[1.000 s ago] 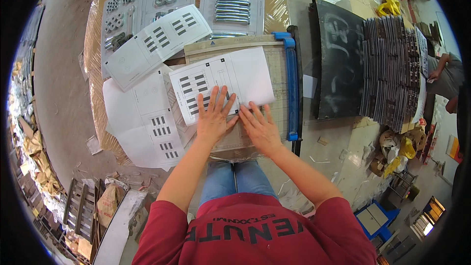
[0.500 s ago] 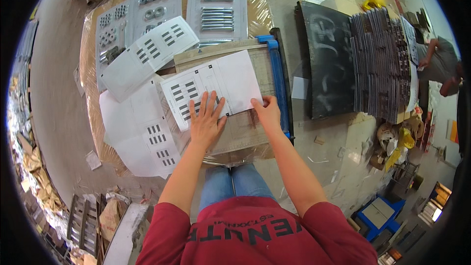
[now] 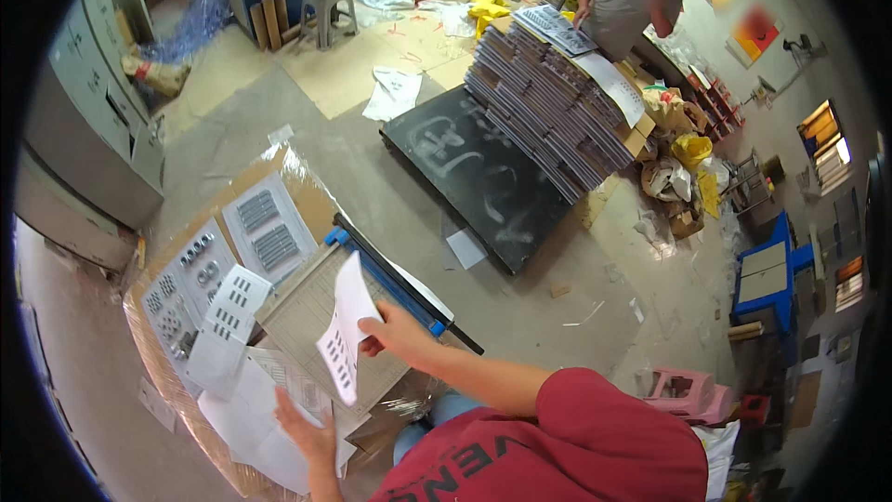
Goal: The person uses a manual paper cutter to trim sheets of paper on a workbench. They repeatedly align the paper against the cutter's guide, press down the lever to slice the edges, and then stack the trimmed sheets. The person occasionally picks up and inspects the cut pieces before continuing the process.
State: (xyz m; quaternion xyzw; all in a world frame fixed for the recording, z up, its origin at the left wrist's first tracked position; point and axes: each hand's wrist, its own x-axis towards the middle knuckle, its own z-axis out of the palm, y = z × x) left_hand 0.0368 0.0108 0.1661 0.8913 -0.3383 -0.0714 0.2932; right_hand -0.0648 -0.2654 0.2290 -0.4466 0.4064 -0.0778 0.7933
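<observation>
My right hand (image 3: 395, 330) grips the edge of a white printed sheet (image 3: 345, 325) and holds it lifted and tilted above the paper trimmer board (image 3: 307, 316). The trimmer's blue and black cutting arm (image 3: 400, 284) runs along the board's right side, just behind that hand. Lower down, my left hand (image 3: 307, 432) rests with fingers spread on a pile of white printed sheets (image 3: 255, 409) at the front of the cardboard-covered table (image 3: 158, 358).
More printed sheets (image 3: 228, 316) and clear packs of metal parts (image 3: 265, 228) lie left of the trimmer. A black board (image 3: 474, 181) and a tall stack of sheets (image 3: 557, 102) are on the floor beyond, where another person (image 3: 632, 0) works. A pink stool (image 3: 688, 390) is at right.
Both hands were pressing a sheet flat on the trimmer. Now the right hand has lifted the sheet up, the left hand has dropped to the front pile, and my head has turned right.
</observation>
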